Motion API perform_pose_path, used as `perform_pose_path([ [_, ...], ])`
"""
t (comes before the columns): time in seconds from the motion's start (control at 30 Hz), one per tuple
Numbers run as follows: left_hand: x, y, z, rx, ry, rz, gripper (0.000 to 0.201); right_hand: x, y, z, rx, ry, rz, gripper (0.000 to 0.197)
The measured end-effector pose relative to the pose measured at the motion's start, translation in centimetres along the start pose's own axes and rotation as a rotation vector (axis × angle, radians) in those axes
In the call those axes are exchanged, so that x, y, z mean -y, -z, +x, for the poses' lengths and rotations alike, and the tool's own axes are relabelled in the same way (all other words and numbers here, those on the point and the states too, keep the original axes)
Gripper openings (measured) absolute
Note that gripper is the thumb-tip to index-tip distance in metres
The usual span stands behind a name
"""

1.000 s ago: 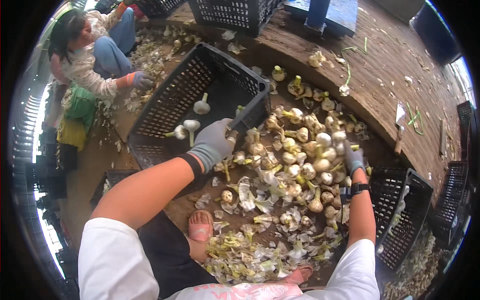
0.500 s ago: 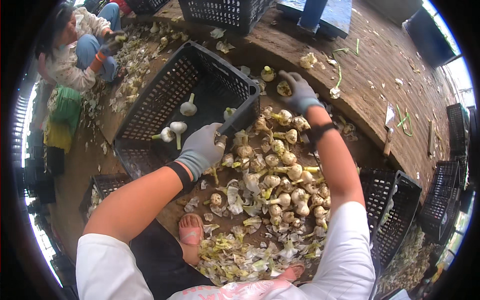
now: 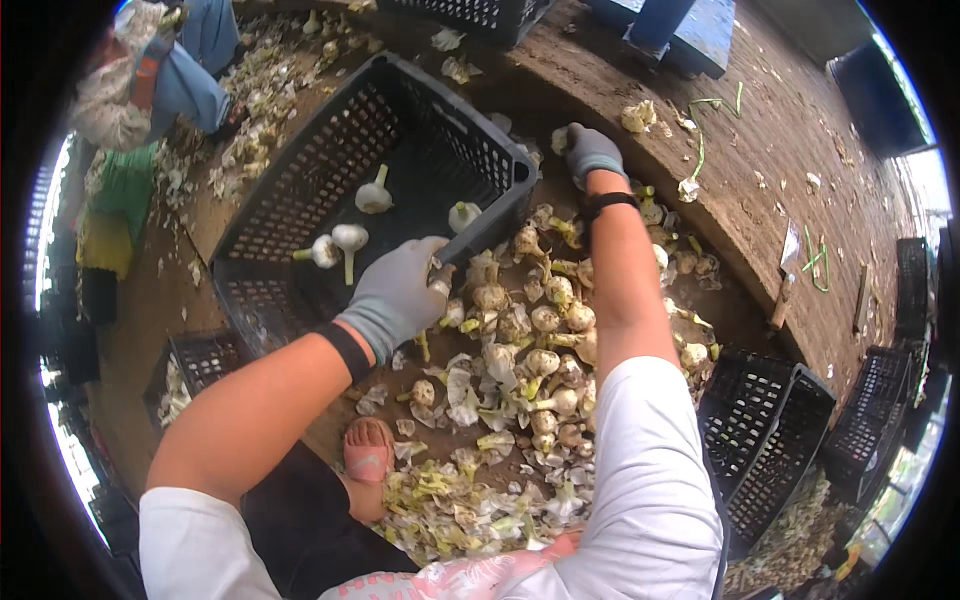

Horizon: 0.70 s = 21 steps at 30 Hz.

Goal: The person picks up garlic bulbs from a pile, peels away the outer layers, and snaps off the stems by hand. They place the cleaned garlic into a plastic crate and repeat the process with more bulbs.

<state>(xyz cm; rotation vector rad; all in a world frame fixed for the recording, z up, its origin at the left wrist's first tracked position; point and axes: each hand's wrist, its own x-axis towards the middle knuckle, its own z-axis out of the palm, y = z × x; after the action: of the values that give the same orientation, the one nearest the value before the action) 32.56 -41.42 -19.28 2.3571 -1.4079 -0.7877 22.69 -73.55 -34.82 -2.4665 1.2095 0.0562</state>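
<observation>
My left hand (image 3: 392, 288), in a grey glove, is closed around a brownish garlic bulb (image 3: 440, 280) beside the near right corner of a black plastic crate (image 3: 250, 215). Inside that crate lie several whiter garlic bulbs (image 3: 374, 197) with short cut stems. My right hand (image 3: 592, 155), gloved too, reaches past the crate's right end to the ground by a wooden board. Its fingers are curled against a garlic bulb (image 3: 560, 140), partly hidden by the glove. Below, a heap of unpeeled garlic bulbs (image 3: 545, 320) spreads between my arms.
Loose garlic skins (image 3: 470, 505) cover the ground near my sandalled foot (image 3: 369, 450). A knife (image 3: 787, 275) and green stems (image 3: 818, 262) rest on the wooden board (image 3: 750, 215). More black crates (image 3: 765, 430) stand at the right. Another person (image 3: 165, 75) crouches at the far left.
My right hand has moved slightly farther away, and its fingers have curled in. My left hand stays by the crate corner. The whole view has shifted a little.
</observation>
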Motion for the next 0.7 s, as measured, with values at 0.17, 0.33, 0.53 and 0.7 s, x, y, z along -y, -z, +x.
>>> perform_pose_path([
  [0.17, 1.0, 0.5, -0.5, 0.011, 0.054, 0.032, 0.036, -0.6, 0.1, -7.5, 0.132, 0.166, -0.005, 0.029],
  [0.33, 0.3, -0.1, -0.2, 0.016, 0.069, 0.034, 0.037, -5.2, -4.6, -17.9, 0.182, 0.043, 0.514, 0.037],
  [0.53, 0.7, -0.1, -0.4, -0.011, 0.027, 0.030, 0.036, -3.8, -3.5, -28.5, 0.322, -0.140, 0.758, 0.035],
  [0.7, 0.3, -0.5, 0.1, 0.017, 0.048, 0.063, 0.034, -3.2, -6.1, -36.2, 0.285, -0.238, 0.826, 0.035],
])
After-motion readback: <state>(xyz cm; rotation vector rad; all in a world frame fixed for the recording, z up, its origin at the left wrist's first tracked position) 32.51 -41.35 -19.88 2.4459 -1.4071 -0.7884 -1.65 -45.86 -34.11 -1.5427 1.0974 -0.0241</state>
